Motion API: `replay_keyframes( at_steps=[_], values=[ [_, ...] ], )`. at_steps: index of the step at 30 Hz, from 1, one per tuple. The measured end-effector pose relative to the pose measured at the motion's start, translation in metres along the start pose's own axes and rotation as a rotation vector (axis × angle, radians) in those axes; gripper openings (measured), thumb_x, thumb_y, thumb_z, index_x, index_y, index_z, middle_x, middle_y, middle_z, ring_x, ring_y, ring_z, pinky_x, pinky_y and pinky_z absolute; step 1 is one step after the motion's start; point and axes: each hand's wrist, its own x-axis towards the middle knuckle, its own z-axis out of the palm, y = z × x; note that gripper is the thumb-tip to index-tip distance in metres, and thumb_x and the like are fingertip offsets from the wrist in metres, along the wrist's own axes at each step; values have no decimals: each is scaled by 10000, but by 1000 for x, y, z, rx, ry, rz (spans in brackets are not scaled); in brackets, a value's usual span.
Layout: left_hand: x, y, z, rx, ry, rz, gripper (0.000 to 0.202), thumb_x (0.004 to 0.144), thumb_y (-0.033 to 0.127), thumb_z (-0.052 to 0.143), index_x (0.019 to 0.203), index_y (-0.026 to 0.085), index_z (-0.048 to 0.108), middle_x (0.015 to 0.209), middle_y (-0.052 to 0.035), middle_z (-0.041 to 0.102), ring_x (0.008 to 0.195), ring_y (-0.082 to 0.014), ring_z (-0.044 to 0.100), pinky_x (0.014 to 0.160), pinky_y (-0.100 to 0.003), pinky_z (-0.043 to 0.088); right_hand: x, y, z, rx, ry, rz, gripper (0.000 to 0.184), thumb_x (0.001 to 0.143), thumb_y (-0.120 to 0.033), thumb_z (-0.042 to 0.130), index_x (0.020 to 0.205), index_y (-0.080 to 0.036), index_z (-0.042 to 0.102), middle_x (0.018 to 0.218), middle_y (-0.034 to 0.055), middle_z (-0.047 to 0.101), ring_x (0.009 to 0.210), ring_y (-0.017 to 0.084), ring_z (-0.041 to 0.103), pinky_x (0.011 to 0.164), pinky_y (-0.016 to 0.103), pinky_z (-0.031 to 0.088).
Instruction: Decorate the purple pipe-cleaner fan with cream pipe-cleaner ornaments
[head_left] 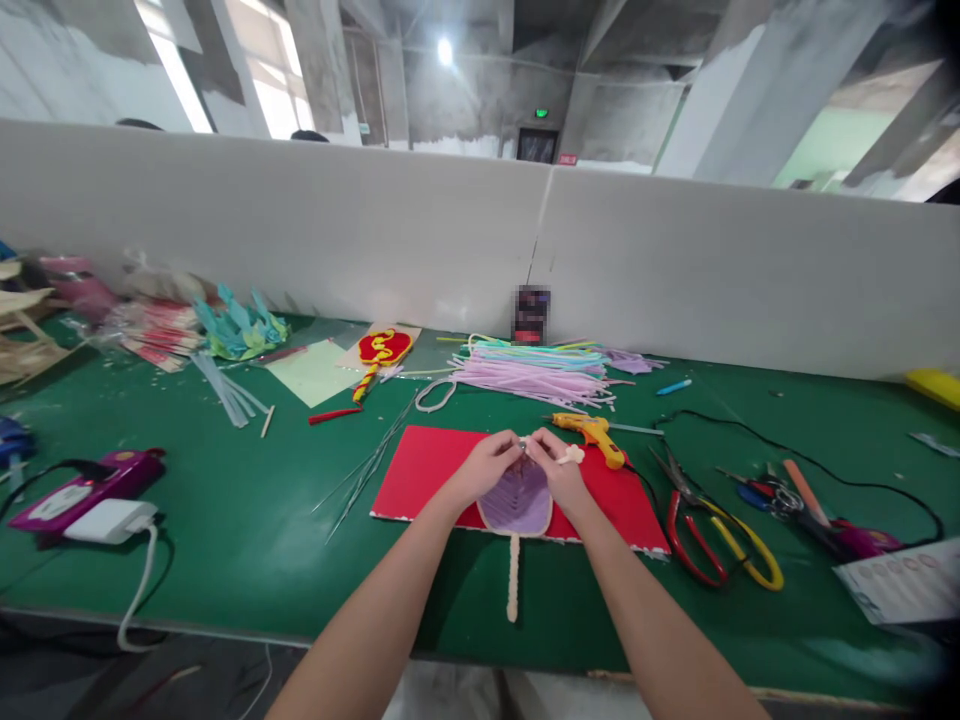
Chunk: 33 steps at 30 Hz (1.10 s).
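A small fan made of pipe cleaners lies in front of me, with a purple face [517,506], a cream rim and a cream handle [513,580] pointing toward me. Over its far end, the fingertips of my left hand [491,464] and my right hand [556,464] meet in a pinch. Something small and greyish shows between them, too small to name. A cream flower shape [574,454] sits at my right hand's fingers; whether it is held or worn I cannot tell. Beneath the fan is a red board [431,470].
A yellow glue gun [596,435] rests on the board's far right. Red-and-yellow-handled pliers [697,520] lie to the right. Behind are bundled pipe cleaners [532,375] and a red-and-yellow fan [384,348]. Thin wires [367,470] and a purple power strip [90,490] are at left.
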Motion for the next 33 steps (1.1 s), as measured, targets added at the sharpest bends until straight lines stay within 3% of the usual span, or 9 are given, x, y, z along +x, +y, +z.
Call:
replay_keyframes(
  at_steps=[20, 33],
  values=[
    [6, 3, -2, -256, -39, -61, 329, 693, 452, 585, 643, 152, 460, 571, 32, 483, 556, -94, 463, 579, -230, 358, 0, -8, 5, 47, 25, 9, 265, 798, -434, 475, 646, -218, 447, 584, -38, 448, 575, 134, 445, 564, 260, 366],
    [5, 5, 2, -154, -8, 11, 261, 785, 397, 506, 700, 151, 483, 618, 19, 491, 607, -104, 482, 620, -235, 386, -4, -18, 8, 7, 117, -24, 248, 819, -406, 452, 650, -225, 428, 584, -32, 434, 597, 137, 427, 572, 252, 367]
  ],
)
